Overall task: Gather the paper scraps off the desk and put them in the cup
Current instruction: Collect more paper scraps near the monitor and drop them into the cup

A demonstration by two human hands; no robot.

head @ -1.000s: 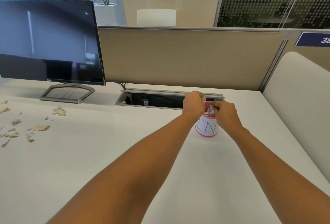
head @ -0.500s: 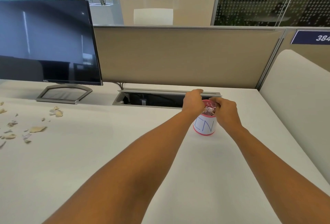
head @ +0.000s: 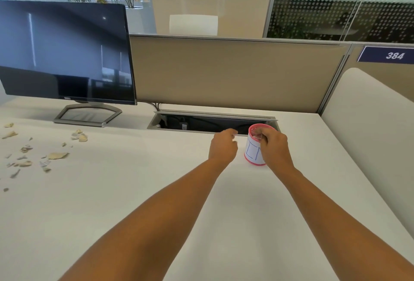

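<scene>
Right hand (head: 274, 146): grip curled over the near-right rim of the white paper cup with pink rim and base and blue pen marks (head: 254, 150), fingertips dipped at the mouth, pinched together on crumpled paper there; how much it has hold of cannot be told. Cup upright on the white bench (head: 156, 202), far right of centre, just in front of the open grey cable tray (head: 212, 121). Pale crumpled paper visible inside, near the top.

Left hand (head: 223, 146): just left of the cup, not touching it, fingers loosely curled inward; grip nearly closed, nothing visible in it.

Torn beige and white paper scraps (head: 58, 155): scattered on the far left of the bench, well apart from the cup. Roughly fifteen to twenty pieces, several too small to count surely. Two larger ones sit near the grey stand of the black flat monitor (head: 65, 54).

One cup, one monitor, one cable tray.
</scene>
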